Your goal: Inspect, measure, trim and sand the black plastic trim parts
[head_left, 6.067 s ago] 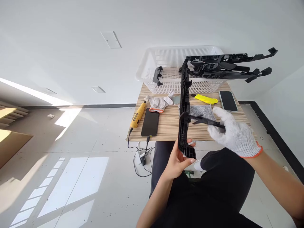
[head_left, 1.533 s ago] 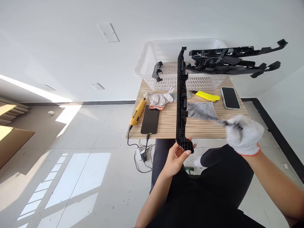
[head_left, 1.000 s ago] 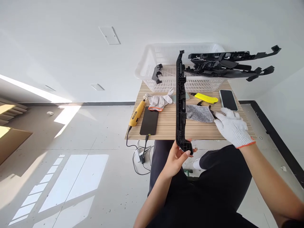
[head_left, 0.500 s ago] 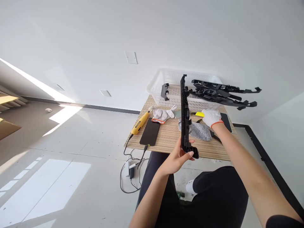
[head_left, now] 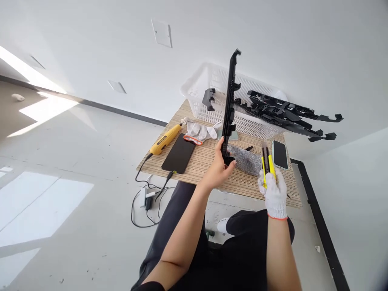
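My bare left hand (head_left: 218,166) grips the lower end of a long black plastic trim part (head_left: 229,102) and holds it nearly upright above the small wooden table (head_left: 212,159). My right hand (head_left: 273,192), in a white knit glove with an orange cuff, is closed round a yellow utility knife (head_left: 268,166) that points up, just right of the trim part's base. A grey cloth (head_left: 246,159) lies on the table between the two hands.
A white mesh basket (head_left: 209,83) at the table's far edge holds several black trim parts (head_left: 285,113) that stick out to the right. On the table lie a yellow rotary tool (head_left: 163,139), a dark phone on a cable (head_left: 178,153), a spare white glove (head_left: 197,131) and a second phone (head_left: 279,154).
My right hand picked the yellow knife off the table near the basket and drew it back toward me. My left hand raised the trim part higher. The view swung left.
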`<control>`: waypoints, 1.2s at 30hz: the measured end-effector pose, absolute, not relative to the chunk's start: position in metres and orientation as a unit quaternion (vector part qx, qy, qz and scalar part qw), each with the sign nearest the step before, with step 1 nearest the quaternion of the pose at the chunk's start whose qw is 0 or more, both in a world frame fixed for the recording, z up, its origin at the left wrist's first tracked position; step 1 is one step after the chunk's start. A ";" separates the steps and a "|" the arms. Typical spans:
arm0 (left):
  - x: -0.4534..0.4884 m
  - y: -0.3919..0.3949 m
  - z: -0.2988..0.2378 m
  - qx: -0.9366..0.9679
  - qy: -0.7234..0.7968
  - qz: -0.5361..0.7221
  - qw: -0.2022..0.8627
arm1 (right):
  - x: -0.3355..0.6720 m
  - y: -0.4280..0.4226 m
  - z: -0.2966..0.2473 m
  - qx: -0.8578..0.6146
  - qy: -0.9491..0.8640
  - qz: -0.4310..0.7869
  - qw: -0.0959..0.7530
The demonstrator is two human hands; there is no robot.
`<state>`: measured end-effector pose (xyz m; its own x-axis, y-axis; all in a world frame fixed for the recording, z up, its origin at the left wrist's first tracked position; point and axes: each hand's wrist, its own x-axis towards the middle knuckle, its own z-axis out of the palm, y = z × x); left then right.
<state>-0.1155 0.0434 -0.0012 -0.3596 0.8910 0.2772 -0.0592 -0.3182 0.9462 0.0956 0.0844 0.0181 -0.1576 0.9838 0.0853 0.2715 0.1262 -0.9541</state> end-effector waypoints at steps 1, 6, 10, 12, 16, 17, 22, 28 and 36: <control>-0.116 0.043 -0.004 0.442 0.481 0.681 0.332 | 0.098 0.083 0.011 -0.490 -0.598 0.484 0.410; -0.120 0.031 -0.005 0.446 0.479 0.665 0.361 | 0.108 0.089 0.003 -0.484 -0.582 0.553 0.349; -0.122 0.022 -0.003 0.448 0.468 0.663 0.374 | 0.108 0.093 0.008 -0.512 -0.602 0.543 0.285; -0.122 0.020 -0.004 0.429 0.464 0.669 0.392 | 0.106 0.091 0.008 -0.531 -0.588 0.522 0.315; -0.122 0.021 -0.007 0.386 0.452 0.667 0.449 | 0.104 0.089 0.007 -0.532 -0.579 0.540 0.300; -0.122 0.021 -0.007 0.384 0.456 0.665 0.450 | 0.104 0.089 0.007 -0.532 -0.580 0.538 0.301; -0.121 0.021 -0.005 0.413 0.476 0.647 0.429 | 0.105 0.093 0.006 -0.531 -0.584 0.543 0.286; -0.121 0.026 -0.011 0.433 0.510 0.610 0.424 | 0.099 0.088 0.009 -0.545 -0.556 0.556 0.291; -0.123 0.024 -0.007 0.439 0.519 0.575 0.456 | 0.092 0.085 0.009 -0.564 -0.532 0.532 0.340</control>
<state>-0.1234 0.0240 -0.0067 -0.1983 0.9796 0.0322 -0.0683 -0.0466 0.9966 0.0918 0.0846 0.0088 -0.1322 0.9622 -0.2381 0.2373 -0.2025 -0.9501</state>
